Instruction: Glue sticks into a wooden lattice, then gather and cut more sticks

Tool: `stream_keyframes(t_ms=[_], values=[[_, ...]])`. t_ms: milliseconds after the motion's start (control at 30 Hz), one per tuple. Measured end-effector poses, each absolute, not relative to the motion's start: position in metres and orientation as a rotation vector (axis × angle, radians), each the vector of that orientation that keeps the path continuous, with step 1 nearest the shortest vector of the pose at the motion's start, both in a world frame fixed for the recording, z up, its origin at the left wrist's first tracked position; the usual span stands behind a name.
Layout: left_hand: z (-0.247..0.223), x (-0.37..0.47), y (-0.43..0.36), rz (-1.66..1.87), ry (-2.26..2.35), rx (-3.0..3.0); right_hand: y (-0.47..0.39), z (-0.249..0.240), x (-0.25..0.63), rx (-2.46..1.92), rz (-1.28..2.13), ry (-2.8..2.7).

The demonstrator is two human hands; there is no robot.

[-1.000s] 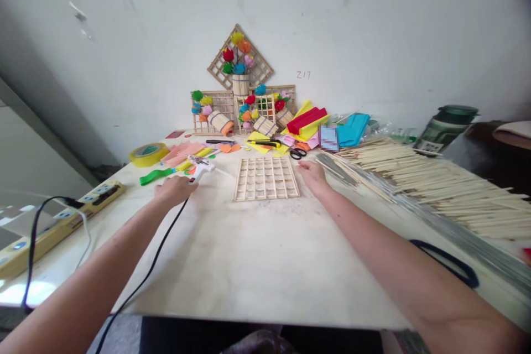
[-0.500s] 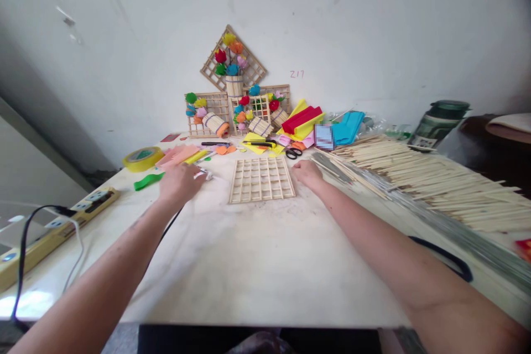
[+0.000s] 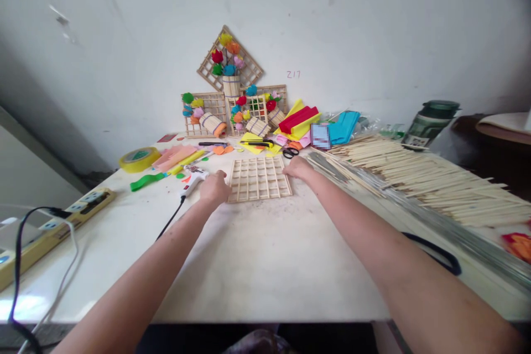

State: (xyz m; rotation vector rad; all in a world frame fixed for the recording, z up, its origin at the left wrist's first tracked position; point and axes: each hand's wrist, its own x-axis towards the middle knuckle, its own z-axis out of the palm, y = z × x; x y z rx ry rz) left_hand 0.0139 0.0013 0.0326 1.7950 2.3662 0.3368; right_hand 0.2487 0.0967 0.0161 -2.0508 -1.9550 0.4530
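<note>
A flat square lattice of thin wooden sticks (image 3: 260, 179) lies on the white table. My left hand (image 3: 215, 187) is at its left edge, fingers bent and closed on that side. My right hand (image 3: 297, 168) has its fingers closed at the right edge of the lattice, near the upper right corner. Just left of my left hand, a white glue gun (image 3: 194, 181) lies on the table with its black cord running toward me. Black-handled scissors (image 3: 291, 152) lie just behind my right hand.
Stick lattices with paper flowers (image 3: 231, 69) lean on the wall. Many loose sticks (image 3: 431, 177) and a dark green bottle (image 3: 431, 123) are at the right. Yellow tape (image 3: 140, 159), coloured paper (image 3: 299, 121) and a power strip (image 3: 58, 232) surround the work area.
My left hand has let go of the glue gun and moved right to the lattice's left edge. My right hand has closed in on the right edge. The view has shifted slightly.
</note>
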Motion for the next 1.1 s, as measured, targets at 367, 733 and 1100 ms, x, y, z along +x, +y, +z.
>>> stream_keyframes(t_ms=[367, 733, 1100], values=[[0.03, 0.018, -0.001, 0.537, 2.368, 1.506, 0.087, 0.02, 0.245, -2.103, 0.498, -1.824], [0.031, 0.014, -0.01, 1.22, 1.587, 1.184, 0.082, 0.011, 0.263, -1.635, 0.716, -1.473], [0.024, 0.015, 0.006, 1.456, 1.535, 1.549, 0.063, 0.022, 0.271, -1.334, 0.355, -1.384]])
